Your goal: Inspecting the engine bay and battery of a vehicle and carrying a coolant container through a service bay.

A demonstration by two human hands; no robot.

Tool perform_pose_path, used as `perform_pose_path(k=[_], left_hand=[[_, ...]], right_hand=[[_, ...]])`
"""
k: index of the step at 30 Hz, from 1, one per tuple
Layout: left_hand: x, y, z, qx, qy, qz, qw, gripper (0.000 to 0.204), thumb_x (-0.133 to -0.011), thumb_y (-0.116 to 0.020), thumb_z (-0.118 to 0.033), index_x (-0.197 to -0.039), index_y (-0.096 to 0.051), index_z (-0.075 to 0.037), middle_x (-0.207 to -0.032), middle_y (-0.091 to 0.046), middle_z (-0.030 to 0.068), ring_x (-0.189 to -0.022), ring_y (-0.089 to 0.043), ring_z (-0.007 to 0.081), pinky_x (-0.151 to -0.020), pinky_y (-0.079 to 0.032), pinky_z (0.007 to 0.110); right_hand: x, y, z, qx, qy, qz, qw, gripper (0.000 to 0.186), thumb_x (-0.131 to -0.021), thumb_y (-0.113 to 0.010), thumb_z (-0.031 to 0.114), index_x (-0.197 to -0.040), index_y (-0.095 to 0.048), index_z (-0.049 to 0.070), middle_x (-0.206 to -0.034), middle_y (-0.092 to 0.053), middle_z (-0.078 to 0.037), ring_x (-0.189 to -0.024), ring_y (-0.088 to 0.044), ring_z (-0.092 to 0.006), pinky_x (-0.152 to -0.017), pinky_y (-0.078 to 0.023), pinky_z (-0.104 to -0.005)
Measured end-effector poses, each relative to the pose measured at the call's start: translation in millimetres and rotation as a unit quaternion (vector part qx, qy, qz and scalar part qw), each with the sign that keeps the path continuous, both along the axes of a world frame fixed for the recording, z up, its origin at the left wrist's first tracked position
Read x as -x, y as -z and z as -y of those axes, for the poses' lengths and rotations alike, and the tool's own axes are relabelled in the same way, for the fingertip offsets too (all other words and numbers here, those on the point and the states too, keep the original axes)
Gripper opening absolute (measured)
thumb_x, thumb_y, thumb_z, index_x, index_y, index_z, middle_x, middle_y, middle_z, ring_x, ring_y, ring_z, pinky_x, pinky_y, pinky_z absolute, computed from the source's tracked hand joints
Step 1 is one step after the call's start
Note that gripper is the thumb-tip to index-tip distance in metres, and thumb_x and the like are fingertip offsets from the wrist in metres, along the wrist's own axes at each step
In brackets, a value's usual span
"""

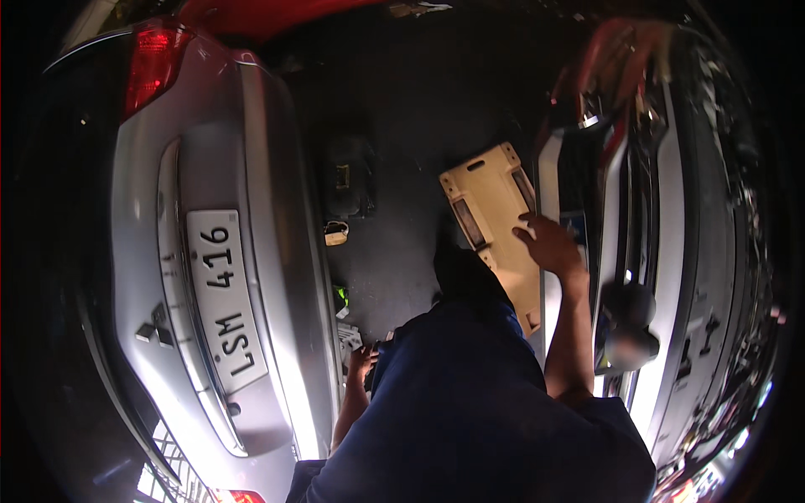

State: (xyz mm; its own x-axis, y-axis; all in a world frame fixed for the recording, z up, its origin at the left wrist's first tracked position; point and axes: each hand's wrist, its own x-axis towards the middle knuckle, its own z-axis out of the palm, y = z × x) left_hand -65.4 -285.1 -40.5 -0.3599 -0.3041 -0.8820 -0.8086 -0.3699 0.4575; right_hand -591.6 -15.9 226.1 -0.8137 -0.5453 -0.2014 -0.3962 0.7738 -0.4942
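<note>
Tan moulded board (496, 210) just beside pale-trimmed car (671, 210) to R (flat or leaning, can't tell); silver car (201, 159) to L. R hand (555, 245) over board, fingers loosely spread, nothing held; contact unclear. L hand (362, 362) low nr. silver car, by small grey item (348, 336), grip too small to tell.

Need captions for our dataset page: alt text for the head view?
A person's open right hand is at the edge of a long tan board, contact unclear. The left hand, partly hidden, is low beside the rear of a silver car on the left. Another vehicle stands on the right, with dark floor between.
</note>
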Motion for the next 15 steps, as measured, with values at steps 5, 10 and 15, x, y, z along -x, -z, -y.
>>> perform_pose_path(k=[5,10,15], left_hand=[[97.3,9.4,59.2,-0.120,-0.179,-0.071,0.974,0.033,-0.100,-0.056,-0.033,-0.122,-0.057,-0.009,-0.117,-0.071,0.0162,-0.091,-0.071,0.0249,-0.070,-0.053,0.040],[253.3,-16.5,87.1,0.091,-0.051,-0.004,0.995,0.021,-0.101,-0.053,-0.022,-0.103,-0.064,-0.004,-0.100,-0.073,0.0125,-0.082,-0.072,0.0186,-0.058,-0.051,0.029],[363.1,47.9,143.5,0.196,0.072,-0.068,0.975,0.012,-0.093,-0.057,-0.013,-0.100,-0.064,-0.006,-0.098,-0.072,0.0135,-0.088,-0.073,0.0254,-0.069,-0.056,0.038]], right_hand=[[109.7,10.5,89.1,-0.133,-0.123,0.062,0.982,0.045,-0.097,-0.061,0.039,-0.123,-0.063,0.002,-0.111,-0.069,-0.024,-0.106,-0.067,-0.0394,-0.090,-0.052,-0.0502],[204.7,-25.2,180.7,-0.036,-0.177,0.014,0.983,0.047,-0.099,-0.060,0.040,-0.127,-0.063,0.002,-0.119,-0.068,-0.021,-0.111,-0.065,-0.0384,-0.093,-0.052,-0.0471],[310.5,-46.6,273.2,0.023,-0.239,0.047,0.970,0.048,-0.100,-0.059,0.041,-0.131,-0.062,0.004,-0.128,-0.066,-0.018,-0.118,-0.063,-0.0355,-0.102,-0.049,-0.0432]])
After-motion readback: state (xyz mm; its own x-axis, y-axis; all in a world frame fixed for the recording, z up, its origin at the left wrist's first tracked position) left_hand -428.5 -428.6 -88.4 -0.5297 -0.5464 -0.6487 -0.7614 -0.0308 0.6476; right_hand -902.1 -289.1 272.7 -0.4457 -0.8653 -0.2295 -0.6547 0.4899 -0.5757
